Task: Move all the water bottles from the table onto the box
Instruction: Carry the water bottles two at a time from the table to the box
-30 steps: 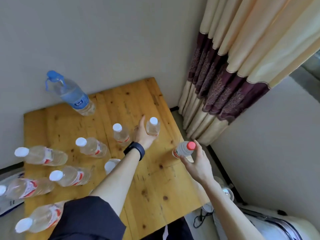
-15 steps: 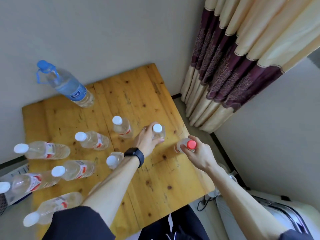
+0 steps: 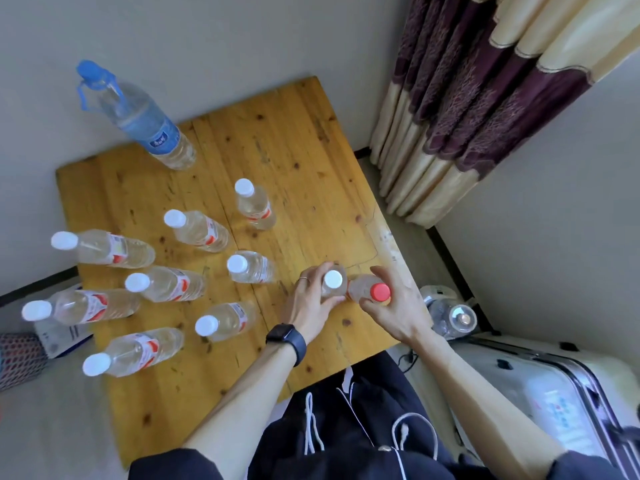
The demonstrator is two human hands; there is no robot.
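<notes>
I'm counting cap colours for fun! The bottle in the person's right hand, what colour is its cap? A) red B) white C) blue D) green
A: the right hand wraps a small bottle whose cap is red, right beside the white-capped bottle in the left hand.

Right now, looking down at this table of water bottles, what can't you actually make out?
- Head view: the white-capped bottle has its body hidden by the left hand.
- The red-capped bottle has its lower part covered by the right hand.
- Bottle labels, such as on the blue-capped bottle, are too blurred to read.
- No box can be identified; the pale case is cut by the right edge.
</notes>
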